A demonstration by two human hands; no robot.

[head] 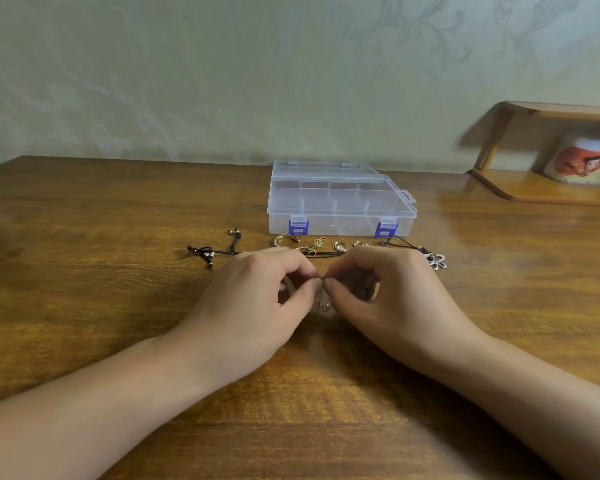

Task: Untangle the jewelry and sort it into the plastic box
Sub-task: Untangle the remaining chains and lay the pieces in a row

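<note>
My left hand [260,299] and my right hand [388,296] meet over the middle of the wooden table, each pinching a thin silver chain [324,303] whose small loop dangles between them. Behind the hands lies a row of jewelry: a black cord with beads [205,254] at the left, a gold bangle [284,239], a tangled gold chain [314,245], small gold rings [340,245], and a black cord with a silver pendant [435,260] at the right. The clear plastic box [340,202] with blue latches stands shut behind them.
The wooden table [84,271] runs back to a papered wall. A small wooden shelf [534,188] stands at the back right with a printed tin [582,161] on it.
</note>
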